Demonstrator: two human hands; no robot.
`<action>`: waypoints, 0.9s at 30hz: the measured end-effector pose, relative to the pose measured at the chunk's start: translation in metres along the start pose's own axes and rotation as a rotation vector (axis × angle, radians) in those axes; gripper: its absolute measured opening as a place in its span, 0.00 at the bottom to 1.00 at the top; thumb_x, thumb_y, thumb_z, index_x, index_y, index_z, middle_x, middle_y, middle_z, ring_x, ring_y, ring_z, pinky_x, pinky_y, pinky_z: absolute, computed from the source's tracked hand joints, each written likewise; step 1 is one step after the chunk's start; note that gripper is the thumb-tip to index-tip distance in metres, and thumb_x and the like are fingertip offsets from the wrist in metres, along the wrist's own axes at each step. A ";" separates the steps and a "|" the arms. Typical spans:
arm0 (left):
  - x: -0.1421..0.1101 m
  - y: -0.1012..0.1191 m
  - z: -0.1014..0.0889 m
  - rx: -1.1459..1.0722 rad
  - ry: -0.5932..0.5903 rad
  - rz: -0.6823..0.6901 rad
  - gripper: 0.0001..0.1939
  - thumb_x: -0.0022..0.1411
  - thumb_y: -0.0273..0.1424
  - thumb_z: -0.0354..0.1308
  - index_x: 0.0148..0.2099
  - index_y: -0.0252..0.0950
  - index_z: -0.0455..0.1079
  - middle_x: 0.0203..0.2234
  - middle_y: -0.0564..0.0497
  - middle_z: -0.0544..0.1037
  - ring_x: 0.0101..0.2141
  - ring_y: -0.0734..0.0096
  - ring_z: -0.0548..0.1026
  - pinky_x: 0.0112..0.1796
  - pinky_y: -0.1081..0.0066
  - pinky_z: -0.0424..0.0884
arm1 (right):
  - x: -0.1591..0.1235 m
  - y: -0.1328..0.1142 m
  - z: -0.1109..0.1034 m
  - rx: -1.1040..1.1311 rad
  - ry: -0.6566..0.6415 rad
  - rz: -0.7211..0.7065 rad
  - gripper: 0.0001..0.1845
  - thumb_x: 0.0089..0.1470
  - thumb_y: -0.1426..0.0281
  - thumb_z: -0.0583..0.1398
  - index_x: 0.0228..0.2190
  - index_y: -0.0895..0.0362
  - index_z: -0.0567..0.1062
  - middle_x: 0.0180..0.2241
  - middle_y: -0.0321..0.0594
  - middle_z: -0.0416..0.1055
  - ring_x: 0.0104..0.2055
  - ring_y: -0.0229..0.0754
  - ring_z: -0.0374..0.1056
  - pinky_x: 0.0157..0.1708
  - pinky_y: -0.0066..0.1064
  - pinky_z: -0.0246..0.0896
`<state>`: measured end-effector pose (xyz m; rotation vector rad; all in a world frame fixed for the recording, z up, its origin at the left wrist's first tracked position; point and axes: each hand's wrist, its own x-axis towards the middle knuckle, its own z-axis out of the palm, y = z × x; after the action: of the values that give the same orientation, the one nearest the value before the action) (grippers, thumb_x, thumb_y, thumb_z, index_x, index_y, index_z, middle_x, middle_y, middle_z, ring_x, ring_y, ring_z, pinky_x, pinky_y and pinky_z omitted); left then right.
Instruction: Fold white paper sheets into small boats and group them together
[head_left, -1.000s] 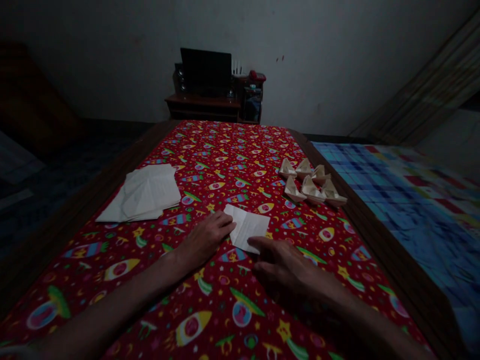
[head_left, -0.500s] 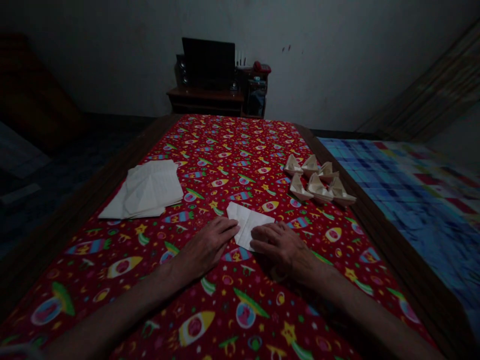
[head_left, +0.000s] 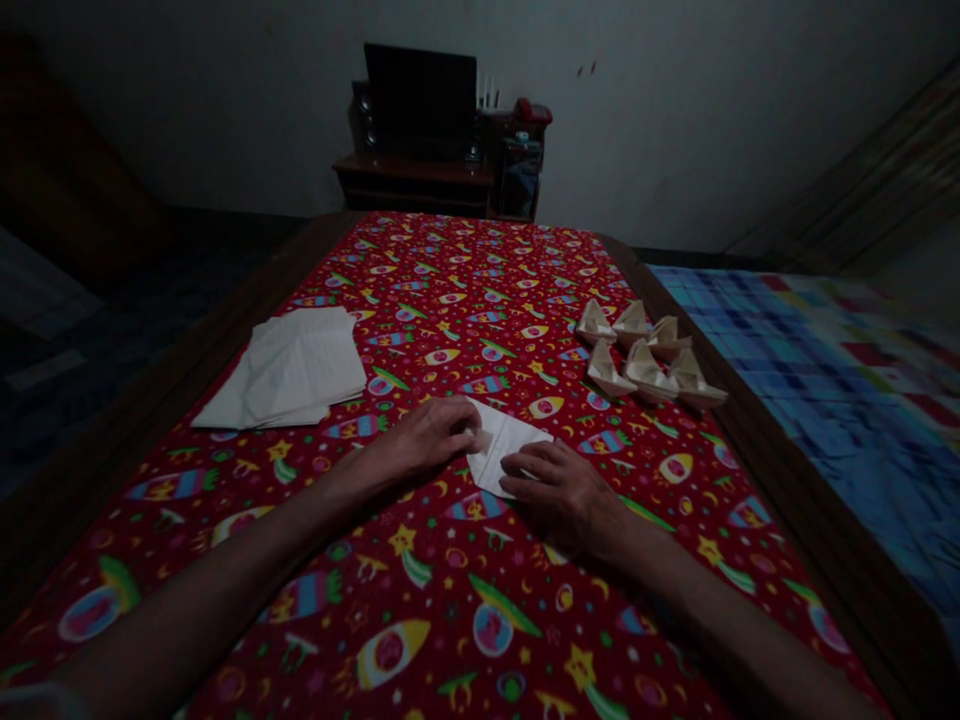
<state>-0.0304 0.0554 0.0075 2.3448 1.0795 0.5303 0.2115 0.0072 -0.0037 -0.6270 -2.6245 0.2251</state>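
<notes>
A small folded white paper (head_left: 504, 438) lies on the red patterned cloth between my hands, a crease running across its middle. At its left edge, my left hand (head_left: 435, 432) has curled fingers closed on the paper, lifting a small flap there. My right hand (head_left: 559, 485) covers the paper's right part, its bent fingers close together and holding it down against the cloth; the thumb is hidden. To the right stand several folded paper boats (head_left: 649, 360) in two rows. A stack of flat white paper sheets (head_left: 300, 365) lies to the left.
The red cloth (head_left: 450, 290) covers a long table with dark wooden edges (head_left: 817, 530). Beyond its far end, a monitor (head_left: 420, 100) with speakers stands on a brown desk (head_left: 420, 172). A bed with a blue checked sheet (head_left: 750, 330) is to the right.
My left hand has shifted up along the paper's left edge, its fingers going from lying flat to curled around it. My right hand keeps nearly the same place. The view has tilted slightly.
</notes>
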 end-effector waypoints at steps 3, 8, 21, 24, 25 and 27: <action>0.004 0.000 0.002 0.016 0.008 -0.059 0.07 0.58 0.34 0.57 0.33 0.36 0.69 0.27 0.55 0.71 0.28 0.74 0.69 0.28 0.75 0.60 | 0.001 -0.002 -0.002 0.006 -0.014 0.013 0.12 0.58 0.72 0.54 0.44 0.56 0.71 0.44 0.45 0.70 0.47 0.44 0.62 0.43 0.39 0.62; 0.003 0.004 0.005 0.056 0.018 -0.091 0.07 0.57 0.35 0.57 0.33 0.36 0.69 0.28 0.54 0.72 0.29 0.73 0.69 0.28 0.74 0.59 | 0.002 -0.005 -0.005 0.023 -0.034 0.025 0.12 0.57 0.73 0.53 0.43 0.56 0.70 0.45 0.45 0.70 0.48 0.45 0.62 0.44 0.40 0.62; -0.001 0.014 0.009 0.100 0.094 -0.127 0.06 0.59 0.33 0.57 0.31 0.36 0.67 0.28 0.55 0.71 0.29 0.73 0.69 0.29 0.74 0.60 | 0.001 -0.007 -0.007 0.026 -0.035 0.029 0.12 0.57 0.73 0.53 0.43 0.57 0.70 0.45 0.45 0.70 0.48 0.45 0.62 0.44 0.41 0.61; -0.003 0.013 0.010 0.139 0.084 -0.116 0.06 0.59 0.34 0.57 0.34 0.37 0.66 0.32 0.55 0.70 0.29 0.73 0.69 0.27 0.74 0.59 | 0.004 -0.011 -0.011 0.006 -0.092 0.059 0.12 0.60 0.67 0.52 0.42 0.57 0.71 0.44 0.45 0.70 0.48 0.46 0.61 0.45 0.41 0.60; -0.004 0.013 0.010 0.158 0.086 -0.113 0.07 0.58 0.35 0.57 0.36 0.38 0.65 0.34 0.55 0.70 0.30 0.73 0.69 0.27 0.74 0.59 | 0.005 -0.012 -0.012 0.001 -0.112 0.065 0.14 0.60 0.64 0.51 0.43 0.57 0.70 0.44 0.46 0.69 0.49 0.47 0.61 0.46 0.42 0.59; -0.005 0.013 0.011 0.186 0.107 -0.105 0.10 0.58 0.34 0.58 0.40 0.38 0.63 0.37 0.53 0.68 0.31 0.72 0.68 0.27 0.74 0.59 | 0.008 -0.015 -0.013 -0.007 -0.125 0.086 0.19 0.61 0.60 0.49 0.46 0.58 0.68 0.45 0.47 0.68 0.49 0.48 0.60 0.46 0.43 0.58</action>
<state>-0.0198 0.0407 0.0055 2.4237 1.3460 0.5422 0.2054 -0.0014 0.0143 -0.7514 -2.7214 0.2894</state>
